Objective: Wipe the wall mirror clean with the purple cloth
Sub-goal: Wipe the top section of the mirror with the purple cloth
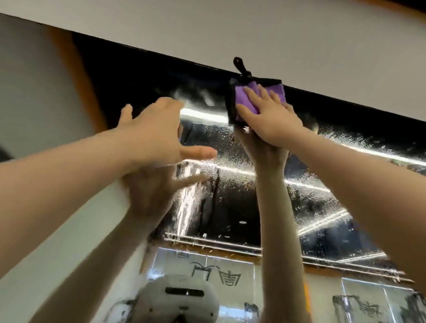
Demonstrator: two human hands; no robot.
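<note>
Right hand [269,120] presses purple cloth [246,97] flat against wet wall mirror [332,197] top edge, fingers straight; left hand [155,133] spread, fingers apart, holding nothing

Upper limit: the mirror [241,202] ends at a white wall band [243,35] directly above; the cloth [245,99] under the right hand [269,122] already touches that top edge, its black loop [241,66] lying over the band. Leftward along the top edge, the glass is open as far as the left hand [155,135], which lies spread near the mirror's left edge. Below and to the right of the cloth, wet glass lies unobstructed. Both forearms cross the lower field.
</note>
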